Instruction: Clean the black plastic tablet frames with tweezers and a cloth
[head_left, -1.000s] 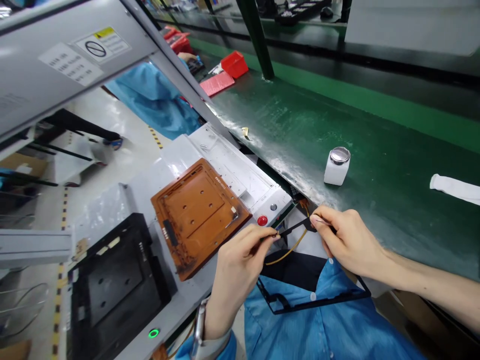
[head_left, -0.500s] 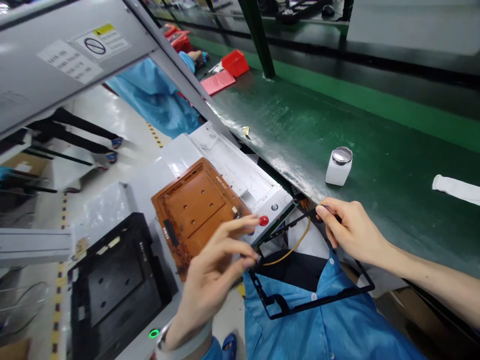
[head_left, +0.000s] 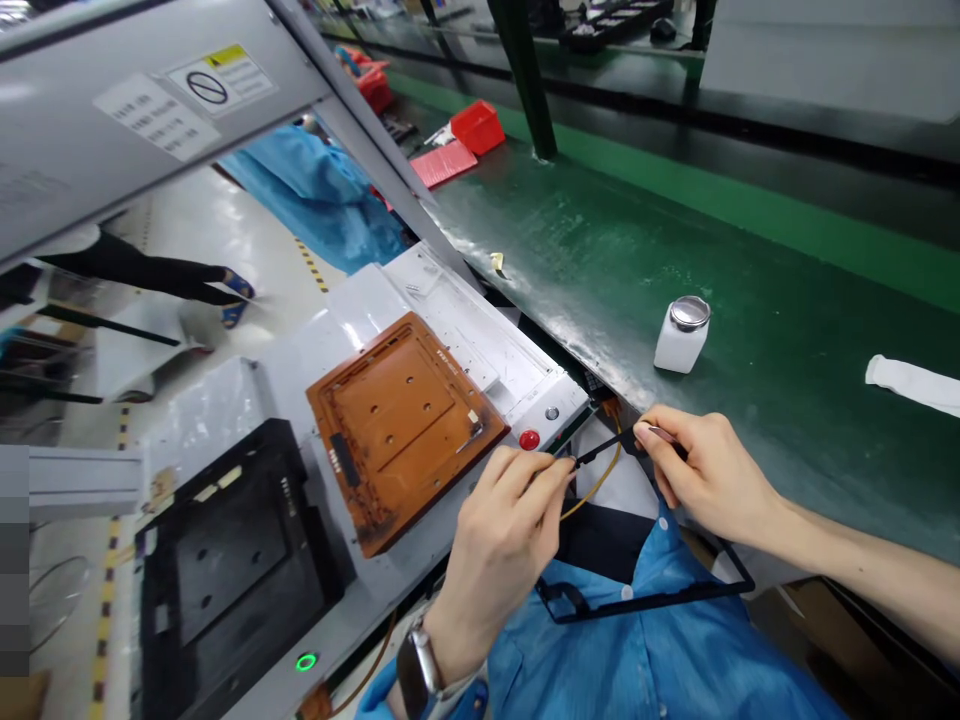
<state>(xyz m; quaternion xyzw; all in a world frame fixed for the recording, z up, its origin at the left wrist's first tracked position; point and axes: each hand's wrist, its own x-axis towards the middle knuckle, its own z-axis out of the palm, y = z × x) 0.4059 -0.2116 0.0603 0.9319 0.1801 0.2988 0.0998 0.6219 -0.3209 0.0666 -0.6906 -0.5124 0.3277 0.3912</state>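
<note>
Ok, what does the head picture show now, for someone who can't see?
A person's left hand and right hand hold a thin black frame over their blue clothing. An orange tray and black tray lie to the left; a white bottle stands on a green bench.

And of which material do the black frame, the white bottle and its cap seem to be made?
The black frame: probably plastic, matte, since its thin bars look dull.
The white bottle: likely smooth plastic, judging by its milky, softly shaded walls.
Its cap: seemingly polished metal, with bright silvery reflections, though coated plastic is possible.
</note>
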